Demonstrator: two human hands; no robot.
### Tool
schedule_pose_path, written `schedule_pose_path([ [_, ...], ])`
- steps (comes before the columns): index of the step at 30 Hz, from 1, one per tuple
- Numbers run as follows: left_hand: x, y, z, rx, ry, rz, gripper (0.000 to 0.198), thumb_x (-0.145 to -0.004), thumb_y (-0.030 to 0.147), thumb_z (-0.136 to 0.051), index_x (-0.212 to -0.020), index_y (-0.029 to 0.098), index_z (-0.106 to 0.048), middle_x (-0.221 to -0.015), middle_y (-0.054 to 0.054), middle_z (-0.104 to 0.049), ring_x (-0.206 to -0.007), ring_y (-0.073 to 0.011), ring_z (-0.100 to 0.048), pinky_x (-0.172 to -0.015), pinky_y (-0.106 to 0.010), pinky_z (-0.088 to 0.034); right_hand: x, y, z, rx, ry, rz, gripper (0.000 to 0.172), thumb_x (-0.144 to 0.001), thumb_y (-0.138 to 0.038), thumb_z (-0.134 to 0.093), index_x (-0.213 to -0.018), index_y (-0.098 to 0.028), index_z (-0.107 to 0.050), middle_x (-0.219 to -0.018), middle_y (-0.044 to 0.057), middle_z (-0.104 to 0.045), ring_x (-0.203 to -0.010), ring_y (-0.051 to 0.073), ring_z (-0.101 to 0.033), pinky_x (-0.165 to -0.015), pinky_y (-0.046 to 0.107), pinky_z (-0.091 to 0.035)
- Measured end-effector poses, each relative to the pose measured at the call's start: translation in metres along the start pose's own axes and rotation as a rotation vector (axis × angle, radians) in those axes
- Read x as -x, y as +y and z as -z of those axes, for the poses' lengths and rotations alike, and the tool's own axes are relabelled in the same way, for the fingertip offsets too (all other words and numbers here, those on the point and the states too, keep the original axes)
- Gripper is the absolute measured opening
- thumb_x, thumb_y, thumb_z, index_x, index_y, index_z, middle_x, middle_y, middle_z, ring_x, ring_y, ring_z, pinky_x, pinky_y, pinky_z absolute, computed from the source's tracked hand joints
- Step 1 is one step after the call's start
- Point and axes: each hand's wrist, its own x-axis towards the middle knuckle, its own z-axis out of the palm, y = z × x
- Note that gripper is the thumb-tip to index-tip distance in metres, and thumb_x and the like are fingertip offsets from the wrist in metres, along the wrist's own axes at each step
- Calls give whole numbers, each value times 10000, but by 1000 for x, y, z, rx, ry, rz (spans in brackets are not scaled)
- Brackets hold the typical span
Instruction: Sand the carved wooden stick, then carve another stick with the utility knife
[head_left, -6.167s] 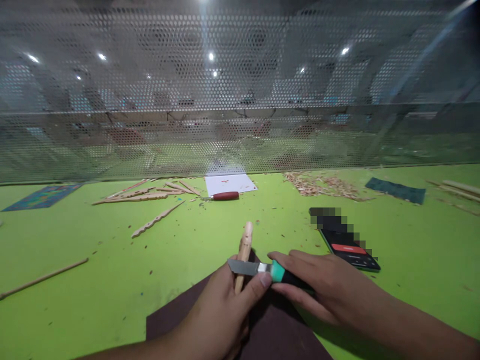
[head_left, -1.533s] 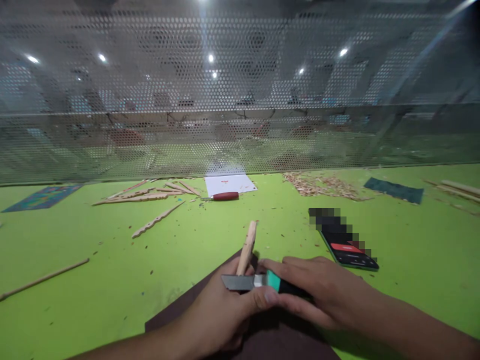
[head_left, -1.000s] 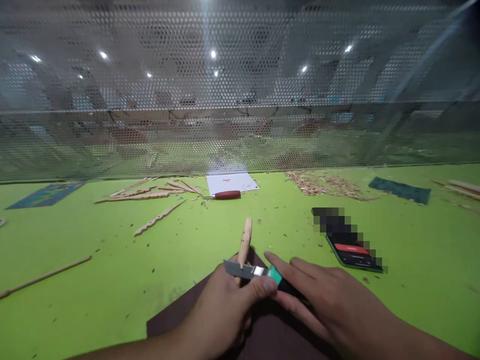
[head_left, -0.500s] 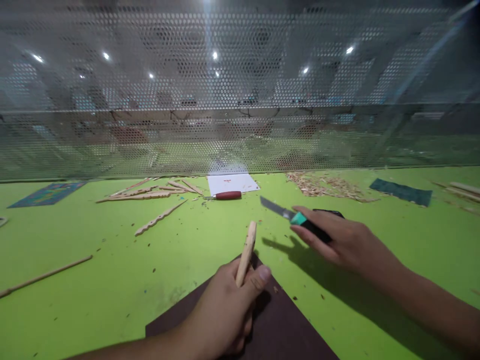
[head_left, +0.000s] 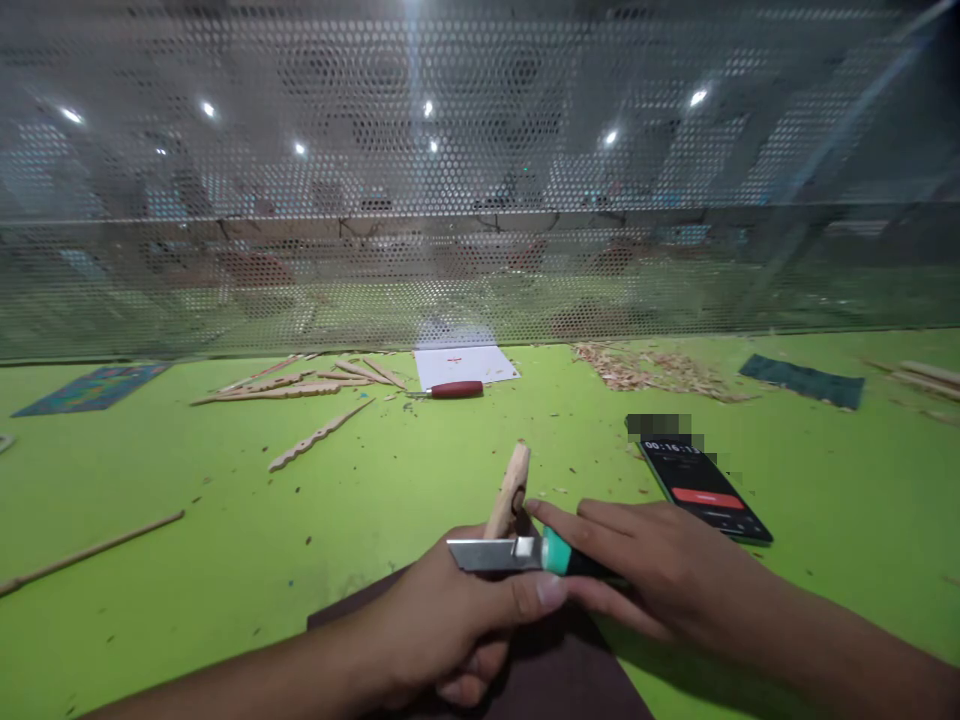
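My left hand (head_left: 465, 610) is closed round a short wooden stick (head_left: 511, 485), whose pale top end points up and away, with a dark ring-shaped mark on its side. My right hand (head_left: 645, 560) grips a utility knife (head_left: 559, 552) with a black and green handle. The wide blade (head_left: 484, 555) lies across the stick just above my left thumb; whether its edge touches the wood I cannot tell. Beneath both hands is a dark brown board (head_left: 570, 660), partly hidden by them.
On the green table (head_left: 225, 600) lie carved wooden pieces (head_left: 322, 435), a red-handled tool (head_left: 456, 390) by white paper (head_left: 495, 366), and wood shavings (head_left: 660, 372). A phone (head_left: 705, 490) showing a timer lies beyond my right hand. A perforated metal screen (head_left: 450, 250) stands behind.
My right hand has moved left and nearer, bringing the knife blade across the stick. The phone has come into full view. The stick has turned slightly in my left hand, showing its dark mark.
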Motion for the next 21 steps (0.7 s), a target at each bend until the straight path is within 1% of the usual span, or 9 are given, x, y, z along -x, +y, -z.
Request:
schedule_pose_path([
  [5, 0, 2, -2, -13, 41, 19, 573, -731, 707, -799, -866, 254, -474, -377, 134, -363, -311, -57, -239, -269, -127, -253, 3, -4, -3, 56, 45, -30, 427, -1137, -376, -293, -1437, -125, -463, -856, 54, -704, -674, 205, -703, -558, 312, -491],
  [7, 0, 5, -5, 1, 58, 10, 581, -721, 698, -812, -879, 260, -465, -380, 145, -336, -321, -54, -219, -272, -118, -240, 3, -9, -4, 61, 55, -64, 416, -1131, -362, -316, -1425, -117, -481, -874, 65, -715, -686, 214, -711, -567, 323, -515],
  [10, -1, 6, -7, 17, 71, -25, 576, -739, 681, -809, -989, 274, -486, -385, 157, -337, -322, -61, -207, -270, -116, -232, 2, -19, -8, 46, 73, -123, 418, -1128, -350, -323, -1421, -113, -504, -858, 66, -715, -681, 217, -717, -554, 325, -537],
  [13, -3, 2, -8, 53, 115, -24, 574, -737, 697, -802, -926, 271, -467, -424, 152, -352, -328, -48, -212, -270, -113, -229, 1, -19, -9, 8, 93, -171, 420, -1125, -362, -328, -1418, -142, -533, -869, 73, -724, -709, 224, -729, -578, 328, -564],
  [16, -3, -5, -11, 86, 155, -11, 612, -736, 751, -765, -832, 267, -402, -485, 137, -390, -318, -35, -245, -256, -116, -228, 1, 10, -1, -1, 145, -355, 464, -1122, -436, -300, -1299, -165, -633, -824, 78, -731, -595, 196, -694, -521, 302, -545],
  [18, -1, -9, -13, 83, 152, -6, 617, -753, 774, -731, -820, 269, -382, -497, 135, -396, -303, -33, -247, -244, -119, -225, 3, 39, 8, 143, 197, -562, 555, -1110, -497, -276, -1128, -139, -699, -681, 69, -680, -429, 170, -581, -407, 288, -447],
  [19, -1, -10, -14, 85, 143, -1, 612, -766, 772, -720, -821, 270, -374, -501, 137, -391, -302, -29, -231, -244, -116, -216, 4, 52, 13, 265, 229, -612, 584, -1089, -557, -310, -1099, -130, -708, -710, 92, -688, -476, 200, -602, -425, 308, -441],
  [20, 0, -10, -14, 93, 128, 5, 607, -778, 765, -717, -824, 272, -366, -503, 141, -378, -305, -25, -211, -246, -111, -206, 5, 63, 17, 296, 251, -627, 596, -1079, -572, -327, -1097, -113, -706, -757, 123, -706, -545, 237, -639, -455, 328, -448],
  [21, 0, -9, -14, 107, 110, 15, 600, -790, 754, -717, -829, 274, -359, -508, 145, -367, -312, -23, -190, -249, -106, -197, 6, 70, 19, 297, 248, -623, 591, -1076, -574, -330, -1079, -122, -710, -748, 115, -708, -538, 232, -636, -455, 321, -439],
])
